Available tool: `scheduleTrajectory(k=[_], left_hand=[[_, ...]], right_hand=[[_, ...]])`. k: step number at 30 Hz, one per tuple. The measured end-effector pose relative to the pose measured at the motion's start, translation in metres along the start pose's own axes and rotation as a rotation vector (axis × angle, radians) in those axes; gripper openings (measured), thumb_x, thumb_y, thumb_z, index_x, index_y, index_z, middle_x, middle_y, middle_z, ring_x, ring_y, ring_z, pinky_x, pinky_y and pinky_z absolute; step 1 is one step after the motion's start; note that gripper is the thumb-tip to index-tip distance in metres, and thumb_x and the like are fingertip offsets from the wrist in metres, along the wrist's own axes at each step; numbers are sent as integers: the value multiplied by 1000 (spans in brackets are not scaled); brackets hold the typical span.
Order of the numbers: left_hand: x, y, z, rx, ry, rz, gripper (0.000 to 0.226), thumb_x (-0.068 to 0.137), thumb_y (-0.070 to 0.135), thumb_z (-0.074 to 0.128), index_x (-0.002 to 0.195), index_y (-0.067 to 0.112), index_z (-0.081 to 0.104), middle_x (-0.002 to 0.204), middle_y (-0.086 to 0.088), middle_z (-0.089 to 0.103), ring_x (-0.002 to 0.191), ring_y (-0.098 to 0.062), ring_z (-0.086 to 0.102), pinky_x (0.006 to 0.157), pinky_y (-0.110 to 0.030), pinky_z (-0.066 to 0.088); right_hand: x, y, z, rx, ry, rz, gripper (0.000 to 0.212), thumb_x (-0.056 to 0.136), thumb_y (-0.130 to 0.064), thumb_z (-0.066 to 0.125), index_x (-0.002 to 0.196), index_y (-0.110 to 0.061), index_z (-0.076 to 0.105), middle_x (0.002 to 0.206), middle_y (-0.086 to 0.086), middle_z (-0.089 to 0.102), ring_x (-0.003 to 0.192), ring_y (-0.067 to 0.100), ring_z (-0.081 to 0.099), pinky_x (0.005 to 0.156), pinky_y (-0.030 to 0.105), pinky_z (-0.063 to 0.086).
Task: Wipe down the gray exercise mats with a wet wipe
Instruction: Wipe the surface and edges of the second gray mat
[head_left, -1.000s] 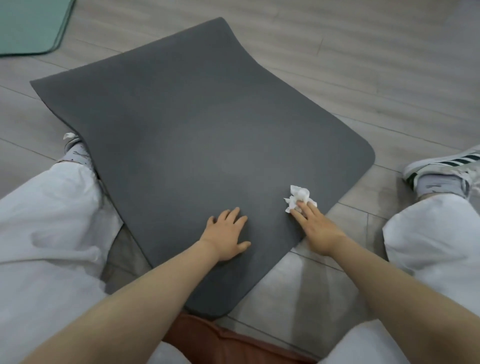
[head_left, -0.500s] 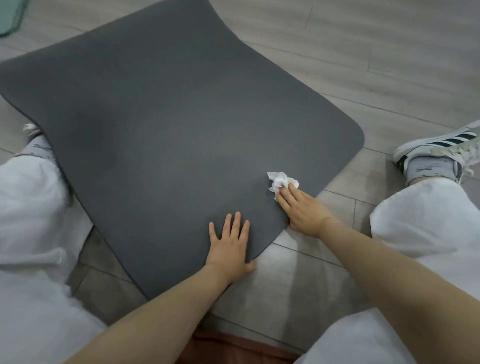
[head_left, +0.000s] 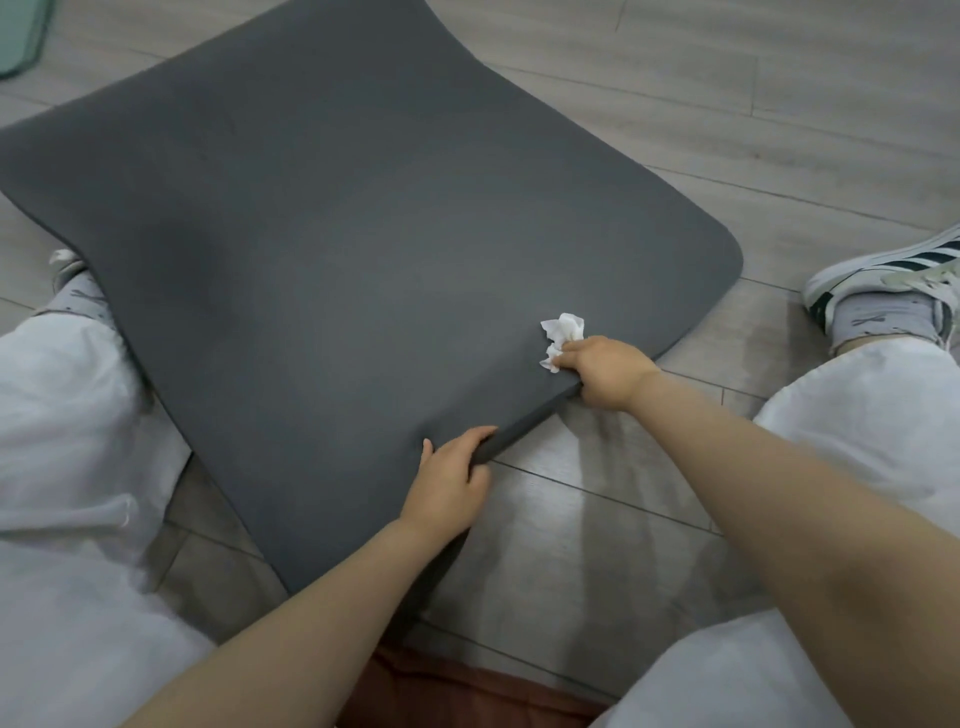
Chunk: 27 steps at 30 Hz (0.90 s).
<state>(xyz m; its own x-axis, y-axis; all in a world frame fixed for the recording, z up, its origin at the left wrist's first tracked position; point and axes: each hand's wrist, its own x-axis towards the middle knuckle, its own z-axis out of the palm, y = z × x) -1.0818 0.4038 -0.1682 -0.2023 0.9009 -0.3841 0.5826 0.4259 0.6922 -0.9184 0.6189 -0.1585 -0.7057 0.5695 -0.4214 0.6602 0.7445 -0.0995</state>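
Gray mat (head_left: 332, 249) lying on the floor (head_left: 779, 104) between our legs, we're gripping its near edge with our left hand (head_left: 447, 488), right hand (head_left: 605, 371) pinching the crumpled wet wipe (head_left: 561, 332) and lifting that edge.

Mat (head_left: 337, 249) flat on floor (head_left: 779, 104) between both legs, wipe (head_left: 561, 332) on its near-right edge, shoe (head_left: 893, 275) off right.

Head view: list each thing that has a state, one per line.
Dark gray foam exercise mat: flat on the floor, near edge lifted.
Crumpled white wet wipe: bunched, held against the mat.
Left hand: grips the mat's near edge.
Right hand: grips the mat's edge and the wipe.
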Motion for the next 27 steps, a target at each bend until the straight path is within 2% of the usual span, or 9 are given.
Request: scheduleTrajectory(k=[1,3,7,10,14,17,20,23,27], left_hand=[[0,-1,-4,-6,-9,3,55,90,5,42,140,26,47,108,4,60,115,-16,53,123,-50,3],[-2,1,-6,119,-48,43,57,89,5,41,142,27,43,116,5,59,118,-14,51,123,-50,5],[-3,12,-3,196,30,43,60,88,1,42,144,24,40,127,-1,60,122,-21,52,119,-51,21],[6,17,-24,257,127,51,64,88,2,43,147,27,36,129,-7,59,110,-32,58,92,-42,46],[9,31,-42,469,191,215,83,85,-4,41,156,32,16,153,5,39,116,-26,56,70,-36,46],[10,31,-55,633,310,432,78,75,-2,45,146,28,33,149,-3,48,91,-26,66,45,-26,36],[17,29,-75,704,376,565,68,66,1,72,128,23,55,146,-11,51,86,-28,65,51,-29,43],[17,30,-89,709,397,567,54,63,-11,62,110,15,69,145,-9,52,88,-29,65,55,-29,44],[14,25,-84,599,346,454,68,72,-14,56,132,16,59,154,1,42,103,-28,63,54,-28,43]], right_hand=[[4,-1,-6,-2,-40,-2,27,80,-23,59,106,-25,62,106,-1,61,97,26,59,73,34,50],[7,-7,-14,-70,-92,7,12,80,-21,58,92,-21,57,94,-1,60,85,25,59,68,34,50],[3,-13,-13,-1,-78,69,19,83,-17,56,101,-19,61,99,3,60,87,27,59,67,30,46],[6,-16,-27,58,-92,103,19,86,-10,50,101,-13,61,87,2,46,87,31,58,63,29,39],[17,-25,-47,87,-4,129,21,86,-2,48,105,-11,51,83,2,43,83,32,51,59,30,33],[24,-30,-68,34,144,92,34,89,-3,47,121,-12,52,102,16,57,92,36,58,73,38,46],[35,-34,-89,15,297,18,32,88,-1,45,117,-13,49,95,14,53,86,34,55,67,39,46],[47,-39,-96,-18,384,-18,36,86,5,45,116,-13,54,106,10,56,99,30,54,73,42,51],[45,-38,-76,-9,348,-5,32,90,-3,46,119,-14,56,117,6,57,110,27,51,78,42,52]])
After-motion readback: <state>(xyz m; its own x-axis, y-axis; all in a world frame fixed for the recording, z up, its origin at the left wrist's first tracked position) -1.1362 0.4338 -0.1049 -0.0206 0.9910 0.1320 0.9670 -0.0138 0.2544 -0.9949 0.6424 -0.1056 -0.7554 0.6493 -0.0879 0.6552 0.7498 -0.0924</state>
